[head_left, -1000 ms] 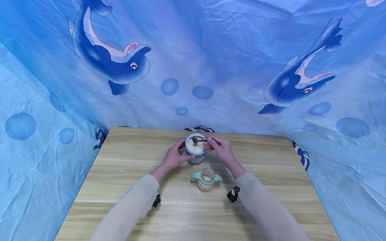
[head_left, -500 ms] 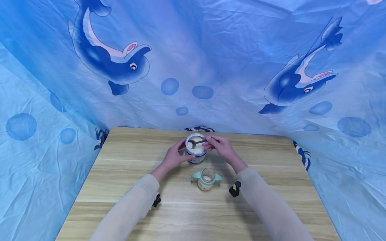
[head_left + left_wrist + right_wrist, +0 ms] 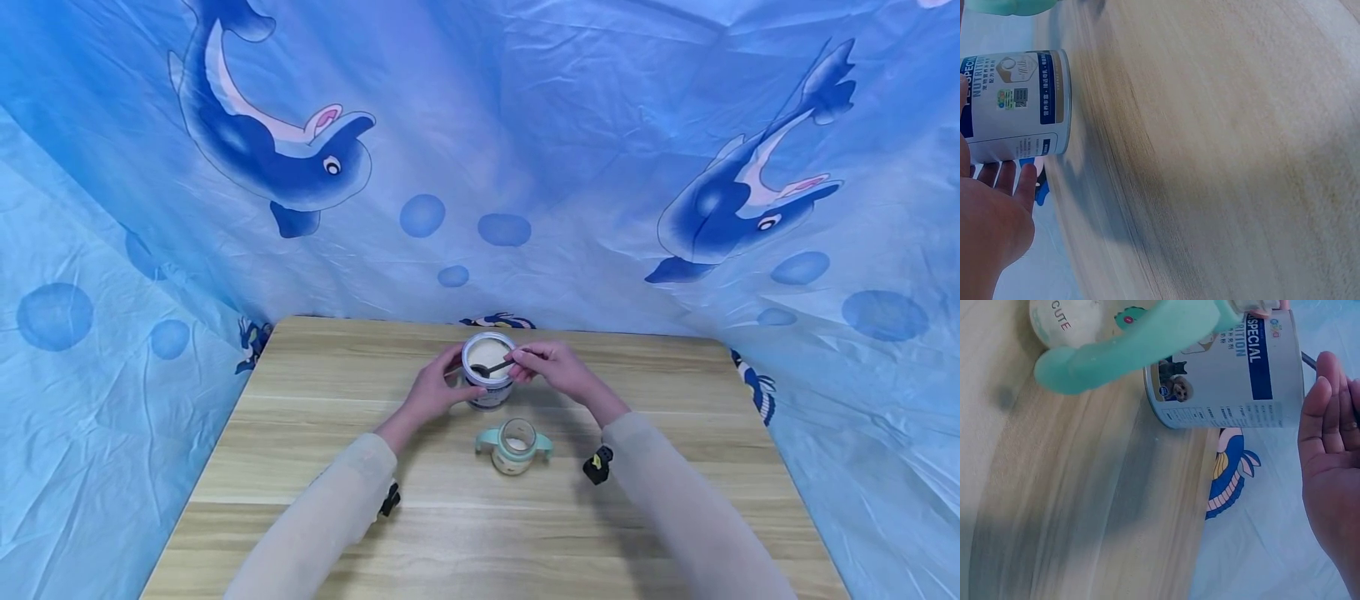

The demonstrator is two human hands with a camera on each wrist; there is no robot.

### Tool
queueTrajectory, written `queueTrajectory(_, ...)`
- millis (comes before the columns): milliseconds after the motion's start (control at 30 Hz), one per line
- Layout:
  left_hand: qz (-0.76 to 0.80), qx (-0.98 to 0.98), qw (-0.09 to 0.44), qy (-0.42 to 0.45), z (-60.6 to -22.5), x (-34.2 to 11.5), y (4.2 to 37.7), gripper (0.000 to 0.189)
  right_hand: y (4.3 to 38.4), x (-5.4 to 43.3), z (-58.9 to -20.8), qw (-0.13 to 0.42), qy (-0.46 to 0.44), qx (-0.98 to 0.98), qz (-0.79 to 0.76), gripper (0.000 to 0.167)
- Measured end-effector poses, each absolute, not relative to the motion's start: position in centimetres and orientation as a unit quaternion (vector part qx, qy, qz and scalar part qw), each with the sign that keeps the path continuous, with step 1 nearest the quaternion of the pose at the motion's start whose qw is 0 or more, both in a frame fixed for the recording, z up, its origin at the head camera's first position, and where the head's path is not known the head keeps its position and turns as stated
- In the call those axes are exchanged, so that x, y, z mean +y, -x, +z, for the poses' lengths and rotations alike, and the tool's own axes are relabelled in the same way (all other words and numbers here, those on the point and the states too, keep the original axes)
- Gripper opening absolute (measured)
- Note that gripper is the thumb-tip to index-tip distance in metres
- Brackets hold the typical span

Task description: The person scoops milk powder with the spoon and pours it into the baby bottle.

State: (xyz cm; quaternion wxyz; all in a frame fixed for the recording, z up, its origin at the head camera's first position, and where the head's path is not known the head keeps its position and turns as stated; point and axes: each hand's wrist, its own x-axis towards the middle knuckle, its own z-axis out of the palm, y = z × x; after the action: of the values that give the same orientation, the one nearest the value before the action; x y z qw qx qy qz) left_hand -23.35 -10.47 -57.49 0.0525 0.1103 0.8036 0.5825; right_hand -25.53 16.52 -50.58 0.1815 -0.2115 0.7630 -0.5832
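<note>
In the head view, a white milk powder tin [image 3: 489,397] with a dark blue label stands without a lid near the back of the table. Pale powder [image 3: 486,347] shows inside its rim. My left hand [image 3: 431,390] grips the tin around its left side, thumb across the front. A dark spoon [image 3: 498,366] is pinched in my right hand [image 3: 553,372], its bowl low inside the tin by the near rim. Closer to me sits an open baby bottle [image 3: 513,460] with mint-green handles and some whitish contents. The right wrist view shows the tin's wall [image 3: 1229,381] with animal pictures.
The wooden table [image 3: 315,475] carries these things. Behind it and at both sides hangs a blue cloth [image 3: 570,275] printed with dolphins. One bottle handle [image 3: 1129,353] crosses the right wrist view in front of the tin.
The spoon's bowl has moved from the middle of the tin's mouth toward the near rim. My right wrist has swung slightly rightward. My left hand, the tin and the bottle stay in place.
</note>
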Motion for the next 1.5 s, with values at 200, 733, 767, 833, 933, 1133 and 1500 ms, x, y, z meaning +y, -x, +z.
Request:
queueTrajectory(200,0.58,0.806,0.055,-0.103,-57.5,-10.4,23.3,0.092,25.6,16.8,-50.8,0.187,0.18,0.75,-0.609,0.038)
queueTrajectory(733,0.584,0.803,0.058,-0.105,-57.6,-10.4,23.4,0.093,25.0,16.6,-50.9,0.091,0.195,0.778,-0.59,0.031)
queueTrajectory(767,0.583,0.803,0.058,-0.104,-57.6,-10.5,23.4,0.093,25.0,16.5,-51.0,0.09,0.204,0.78,-0.584,0.03)
queueTrajectory(833,0.583,0.804,0.058,-0.104,-57.6,-10.5,23.3,0.094,24.9,16.5,-51.0,0.093,0.214,0.784,-0.576,0.03)
queueTrajectory(933,0.584,0.803,0.058,-0.102,-57.5,-10.5,23.3,0.094,24.8,16.5,-51.1,0.105,0.211,0.78,-0.58,0.03)
queueTrajectory(1133,0.585,0.802,0.06,-0.108,-57.5,-10.4,23.2,0.093,24.9,16.9,-51.7,0.131,0.188,0.759,-0.61,0.032)
queueTrajectory(1500,0.587,0.8,0.064,-0.106,-57.5,-10.3,23.2,0.093,25.0,17.1,-52.3,0.16,0.166,0.731,-0.643,0.036)
